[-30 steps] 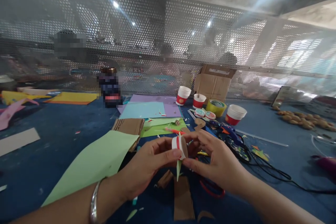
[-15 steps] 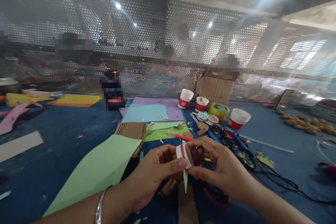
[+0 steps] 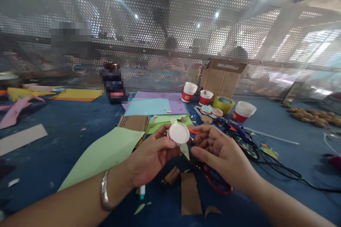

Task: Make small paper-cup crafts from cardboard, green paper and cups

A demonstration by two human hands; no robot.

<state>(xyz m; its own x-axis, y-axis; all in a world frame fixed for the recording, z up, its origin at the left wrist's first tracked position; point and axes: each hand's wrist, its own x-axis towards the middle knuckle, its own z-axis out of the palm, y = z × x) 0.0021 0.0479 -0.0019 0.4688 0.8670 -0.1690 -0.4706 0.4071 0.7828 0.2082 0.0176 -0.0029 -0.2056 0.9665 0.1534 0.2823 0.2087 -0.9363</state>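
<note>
My left hand [image 3: 153,156] pinches a cut-off paper cup bottom [image 3: 179,133] between thumb and fingers. Its round white face is turned toward me, with a bit of red showing at the rim. Below it hangs a pointed light green paper piece [image 3: 184,151]; whether it is joined to the cup bottom I cannot tell. Just to the right, my right hand [image 3: 217,150] has its thumb and curled fingers apart, with nothing visible between them. Scissors with red handles [image 3: 218,184] lie partly under that hand. Nearer me rest a cardboard strip [image 3: 190,194] and a marker with a teal end [image 3: 142,191].
Light green paper [image 3: 103,156] spreads at left beside corrugated cardboard [image 3: 134,123]. Paper cups [image 3: 243,111] and yellow tape [image 3: 223,104] stand at back right. A glue gun [image 3: 239,131] with black cable lies right of my hand. A perforated metal screen [image 3: 138,42] rises behind.
The cup bottom has turned from edge-on to show its round white face to me. My right hand has come away from it, its fingers now apart. The view has tipped slightly downward.
</note>
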